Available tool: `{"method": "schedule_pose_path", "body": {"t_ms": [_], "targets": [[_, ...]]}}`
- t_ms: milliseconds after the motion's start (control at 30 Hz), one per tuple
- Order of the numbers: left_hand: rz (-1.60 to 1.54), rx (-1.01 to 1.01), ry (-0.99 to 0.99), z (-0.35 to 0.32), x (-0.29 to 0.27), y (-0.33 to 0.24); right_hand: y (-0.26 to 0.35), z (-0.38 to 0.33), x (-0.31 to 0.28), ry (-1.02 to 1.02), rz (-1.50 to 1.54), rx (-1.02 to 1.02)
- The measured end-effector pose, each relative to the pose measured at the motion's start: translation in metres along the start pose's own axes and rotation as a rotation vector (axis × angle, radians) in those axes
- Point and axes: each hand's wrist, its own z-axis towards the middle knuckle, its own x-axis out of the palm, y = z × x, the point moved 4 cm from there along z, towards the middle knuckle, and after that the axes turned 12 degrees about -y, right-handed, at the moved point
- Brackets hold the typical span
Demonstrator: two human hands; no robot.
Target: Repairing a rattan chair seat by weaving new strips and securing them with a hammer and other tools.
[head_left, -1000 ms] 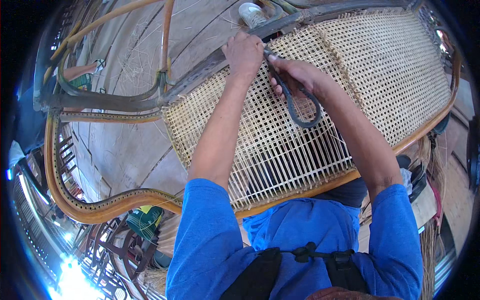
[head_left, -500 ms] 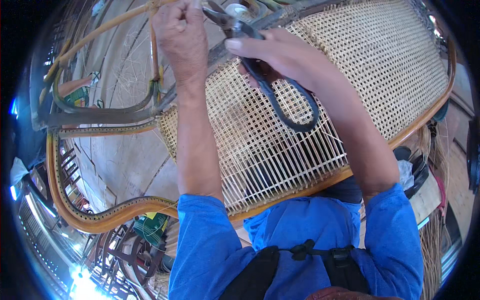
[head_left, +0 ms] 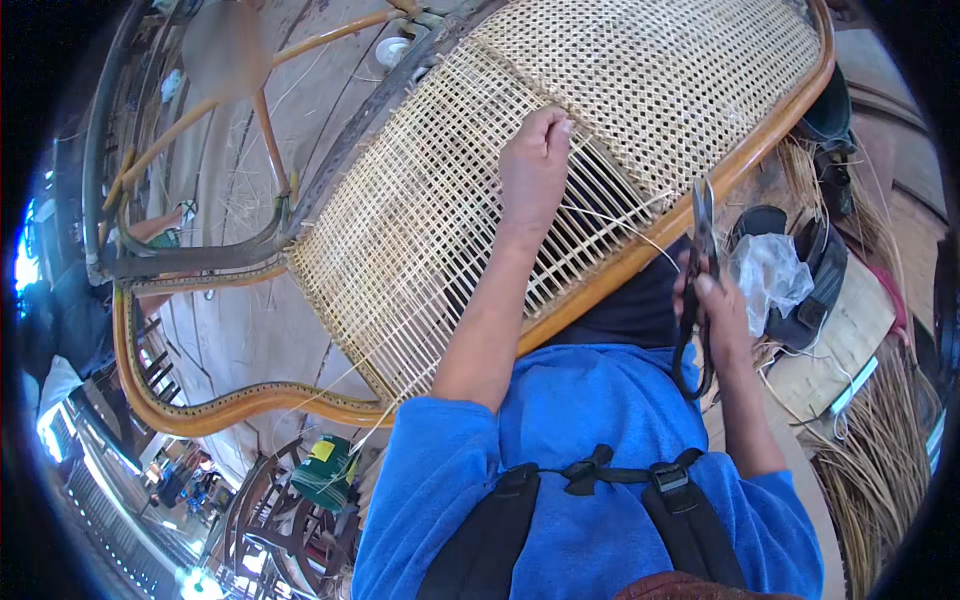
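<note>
Woven cane webbing [head_left: 400,190] fills the frame of a curved wooden piece of furniture lying in front of me. Its nearer middle part has only parallel strands, with dark gaps between them. Over this weave, beside the denser panel, is my left hand [head_left: 535,175], fingers closed in a pinch; what they pinch, if anything, is too small to make out. My right hand [head_left: 718,305] grips black-handled scissors [head_left: 705,235] just past the near wooden rail [head_left: 615,277], blades pointing away from me. A loose cane strand [head_left: 655,243] crosses that rail between my hands.
A clear plastic bag [head_left: 772,275] and dark sandals [head_left: 825,285] lie at the right, near a bundle of cane strands [head_left: 870,490]. At the lower left sits a green container [head_left: 322,470] beside dark wooden furniture parts. A white cup [head_left: 393,50] stands beyond the frame.
Both hands have come back from the far edge. My left hand is now over the weave; my right hand has carried the scissors right and nearer. The view of the furniture has shifted too.
</note>
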Motion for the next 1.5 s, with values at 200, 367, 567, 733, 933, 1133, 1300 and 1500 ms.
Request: {"method": "schedule_pose_path", "body": {"t_ms": [200,367,567,733,933,1133,1300,1500], "targets": [[0.086,0.268,-0.105,-0.002,0.022,-0.01,-0.042,-0.034,-0.02,0.185,0.424,0.176],[0.146,0.349,-0.113,-0.005,0.032,0.0,-0.034,-0.01,-0.03,0.199,0.39,0.07],[0.07,0.284,-0.105,-0.006,0.036,0.003,-0.015,0.016,-0.036,0.153,0.149,-0.06],[0.15,0.333,-0.107,-0.007,0.034,0.009,0.046,0.037,-0.013,0.022,-0.566,-0.569],[0.155,0.355,-0.135,-0.012,0.037,0.011,0.084,0.07,0.027,-0.171,-0.93,-0.937],[0.259,0.355,-0.143,-0.014,0.038,0.008,0.075,0.088,0.037,-0.098,-1.08,-0.809],[0.248,0.389,-0.2,-0.013,0.035,0.008,0.079,0.078,0.043,-0.162,-0.948,-0.884],[0.282,0.323,-0.094,-0.012,0.021,-0.002,0.091,0.075,0.039,-0.154,-1.058,-0.866]]}}
